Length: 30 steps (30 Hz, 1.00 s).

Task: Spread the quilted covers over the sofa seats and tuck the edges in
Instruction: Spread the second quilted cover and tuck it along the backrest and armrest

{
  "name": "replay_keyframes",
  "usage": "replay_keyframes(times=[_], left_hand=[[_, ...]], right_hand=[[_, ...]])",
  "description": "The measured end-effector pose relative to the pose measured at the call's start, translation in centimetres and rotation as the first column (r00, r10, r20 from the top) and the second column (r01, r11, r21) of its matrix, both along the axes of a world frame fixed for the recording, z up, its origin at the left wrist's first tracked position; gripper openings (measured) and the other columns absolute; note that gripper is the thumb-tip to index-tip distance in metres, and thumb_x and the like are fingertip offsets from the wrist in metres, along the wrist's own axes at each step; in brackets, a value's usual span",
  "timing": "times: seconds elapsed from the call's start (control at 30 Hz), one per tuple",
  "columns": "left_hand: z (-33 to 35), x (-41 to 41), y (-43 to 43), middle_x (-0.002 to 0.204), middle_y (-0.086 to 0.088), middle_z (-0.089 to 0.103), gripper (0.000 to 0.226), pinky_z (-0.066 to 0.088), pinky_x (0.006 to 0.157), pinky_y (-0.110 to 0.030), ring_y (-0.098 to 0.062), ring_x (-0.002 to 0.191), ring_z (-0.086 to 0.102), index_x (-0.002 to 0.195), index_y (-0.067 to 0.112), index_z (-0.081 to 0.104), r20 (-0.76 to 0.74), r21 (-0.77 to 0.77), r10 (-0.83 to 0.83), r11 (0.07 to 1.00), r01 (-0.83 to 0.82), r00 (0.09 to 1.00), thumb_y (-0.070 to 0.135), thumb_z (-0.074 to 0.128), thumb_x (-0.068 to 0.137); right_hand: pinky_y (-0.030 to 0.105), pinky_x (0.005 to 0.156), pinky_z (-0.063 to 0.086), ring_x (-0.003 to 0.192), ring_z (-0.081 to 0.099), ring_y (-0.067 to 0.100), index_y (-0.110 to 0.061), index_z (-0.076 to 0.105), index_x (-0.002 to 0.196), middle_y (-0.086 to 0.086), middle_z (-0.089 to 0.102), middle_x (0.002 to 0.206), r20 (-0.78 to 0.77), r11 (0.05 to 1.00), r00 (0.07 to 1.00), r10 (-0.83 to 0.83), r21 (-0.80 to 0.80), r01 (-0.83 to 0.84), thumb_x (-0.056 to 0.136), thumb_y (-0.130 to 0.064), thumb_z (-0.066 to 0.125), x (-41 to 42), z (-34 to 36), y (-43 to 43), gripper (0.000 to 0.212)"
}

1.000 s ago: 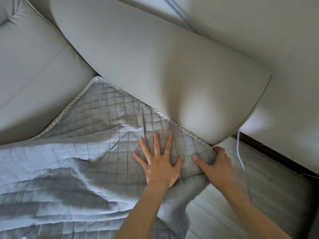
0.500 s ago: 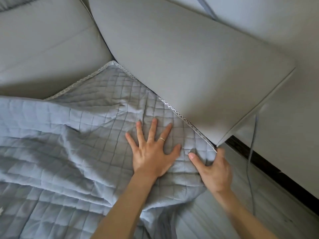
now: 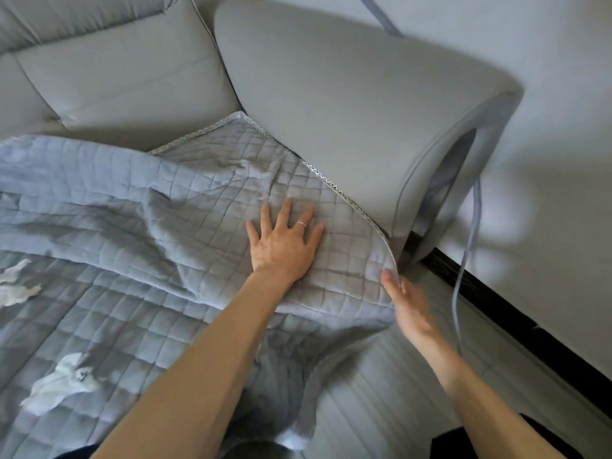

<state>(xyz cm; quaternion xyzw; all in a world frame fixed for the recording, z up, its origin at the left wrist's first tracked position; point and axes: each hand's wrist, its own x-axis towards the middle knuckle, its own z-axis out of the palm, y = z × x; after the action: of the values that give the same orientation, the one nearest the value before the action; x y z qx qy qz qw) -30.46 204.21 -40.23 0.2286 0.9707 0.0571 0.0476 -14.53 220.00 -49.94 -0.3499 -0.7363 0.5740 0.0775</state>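
Observation:
A grey-blue quilted cover (image 3: 132,233) with a lace-trimmed edge lies rumpled over the sofa seat. Its far corner sits where the back cushion (image 3: 126,71) meets the armrest (image 3: 347,104). My left hand (image 3: 284,243) presses flat on the cover near the armrest, fingers spread, a ring on one finger. My right hand (image 3: 402,306) is at the cover's front right corner, thumb on top and fingers under the edge, pinching it just below the armrest's front end. The cover's front part hangs down over the seat's edge.
A grey cord (image 3: 467,260) dangles beside the armrest along the white wall (image 3: 546,160). A black skirting strip (image 3: 496,306) runs along the wall's foot. Pale floor (image 3: 381,392) lies at the lower right. White animal prints mark the cover at the left.
The view has pulled back and shifted right. My right hand has slid down to the cover's front corner and grips its edge. The left hand stays pressed flat.

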Motion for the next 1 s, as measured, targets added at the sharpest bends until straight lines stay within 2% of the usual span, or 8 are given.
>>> replay_keyframes(times=[0.13,0.23,0.3,0.47,0.57,0.63,0.83,1.0], left_hand=[[1.0,2.6,0.2,0.165,0.002,0.005,0.060,0.008,0.117,-0.060,-0.036,0.150,-0.003,0.153,0.045,0.016,0.011,-0.083,-0.015,0.996,0.016,1.000,0.065,0.016,0.097],[1.8,3.3,0.6,0.165,0.005,-0.001,0.067,0.008,0.115,-0.065,-0.034,0.150,-0.008,0.154,0.046,0.007,0.091,-0.148,0.006,0.989,0.007,0.996,0.072,0.016,0.092],[2.4,3.3,1.1,0.165,0.007,-0.003,0.068,0.009,0.113,-0.067,-0.034,0.150,-0.008,0.153,0.048,0.005,0.125,-0.171,0.026,0.985,-0.004,0.992,0.073,0.018,0.091],[2.2,3.3,1.3,0.163,0.010,-0.020,0.068,-0.001,0.112,-0.071,-0.037,0.147,-0.021,0.149,0.054,-0.009,0.168,-0.191,0.039,0.982,-0.006,0.985,0.077,0.011,0.089],[0.8,3.8,1.1,0.159,0.010,-0.029,0.064,-0.012,0.109,-0.072,-0.035,0.143,-0.033,0.145,0.056,-0.019,0.146,-0.126,0.047,0.992,-0.029,0.988,0.077,0.004,0.089],[0.4,3.9,1.3,0.159,0.010,-0.029,0.064,-0.014,0.108,-0.072,-0.034,0.142,-0.035,0.145,0.056,-0.019,0.120,-0.113,0.052,0.993,-0.039,0.991,0.077,0.003,0.088],[0.9,2.9,2.8,0.164,0.000,0.001,0.069,-0.008,0.113,-0.066,-0.033,0.149,-0.016,0.152,0.051,0.005,0.000,-0.117,0.041,0.992,-0.041,0.999,0.077,0.012,0.088],[0.8,2.0,4.3,0.165,0.005,-0.004,0.071,-0.007,0.116,-0.061,-0.022,0.151,-0.012,0.152,0.052,0.000,0.041,-0.088,-0.025,0.996,0.028,0.999,0.078,0.011,0.087]], right_hand=[[0.038,0.061,0.037,0.062,0.047,0.024,-0.011,0.041,0.066,0.002,0.048,0.060,-0.055,0.979,0.997,-0.055,0.193,0.065,0.094,-0.049,0.055,2.0,2.4,1.0,0.049],[0.036,0.057,0.036,0.055,0.044,0.021,-0.014,0.035,0.064,0.001,0.045,0.056,-0.102,0.941,0.987,-0.126,0.304,0.151,0.096,-0.048,0.053,2.9,4.1,1.6,0.050],[0.036,0.057,0.038,0.061,0.051,0.025,-0.015,0.038,0.064,0.003,0.051,0.059,-0.004,0.931,0.991,-0.130,0.343,0.124,0.095,-0.052,0.050,3.2,3.6,1.7,0.050],[0.034,0.061,0.041,0.075,0.058,0.027,-0.015,0.051,0.075,0.002,0.061,0.071,0.198,0.967,0.977,-0.082,0.252,0.030,0.094,-0.055,0.047,1.6,2.8,1.4,0.044],[0.031,0.057,0.041,0.070,0.057,0.017,-0.019,0.053,0.080,0.000,0.061,0.076,0.077,0.998,0.997,-0.020,0.057,0.015,0.093,-0.042,0.057,0.3,4.3,1.7,0.027],[0.029,0.056,0.039,0.064,0.051,0.015,-0.017,0.050,0.073,-0.002,0.054,0.069,-0.042,0.997,0.998,-0.052,-0.066,0.049,0.093,-0.046,0.058,-0.6,5.5,1.9,0.036],[0.034,0.061,0.037,0.067,0.049,0.021,-0.019,0.042,0.065,-0.003,0.049,0.062,-0.151,0.976,0.966,-0.211,0.016,0.215,0.094,-0.044,0.057,-1.9,5.2,2.1,0.041],[0.035,0.065,0.041,0.076,0.058,0.025,-0.017,0.056,0.072,0.002,0.060,0.070,-0.097,0.967,0.963,-0.252,-0.042,0.249,0.093,-0.052,0.056,-2.2,3.0,2.3,0.041]])
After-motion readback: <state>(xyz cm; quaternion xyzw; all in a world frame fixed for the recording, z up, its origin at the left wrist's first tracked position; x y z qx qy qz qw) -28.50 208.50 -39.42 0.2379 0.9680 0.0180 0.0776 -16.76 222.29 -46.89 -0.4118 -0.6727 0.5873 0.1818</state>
